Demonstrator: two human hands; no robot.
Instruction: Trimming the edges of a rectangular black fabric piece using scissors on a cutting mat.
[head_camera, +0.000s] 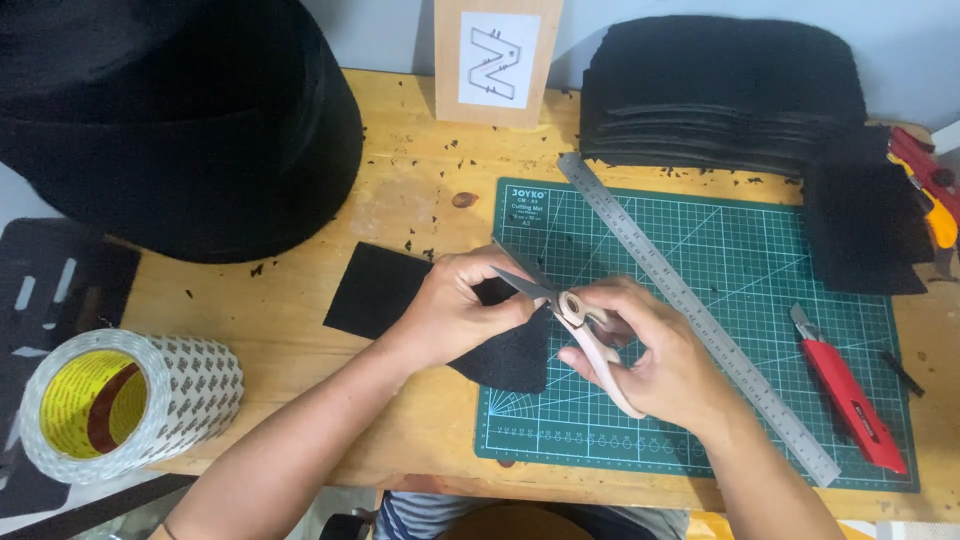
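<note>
At the surface's (300, 330) left edge a tape roll (130, 400) hangs partly over. Near the front middle, the left hand (455, 310) is pinched shut on a black felt piece (500, 355) lying across the green mat's (760, 280) left edge. Just right, the right hand (650, 360) is closed through scissors (580, 320), blades parted at the felt. A steel ruler (700, 320) runs diagonally beside it; bare mat lies beyond, up to a red knife (850, 400).

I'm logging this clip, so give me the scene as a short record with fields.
left hand: left hand pinches the black felt
right hand: right hand works the scissors, blades open at the felt
surface: green cutting mat on a wooden table
on mat: steel ruler, red knife
nearby: tape roll, felt stack
</note>
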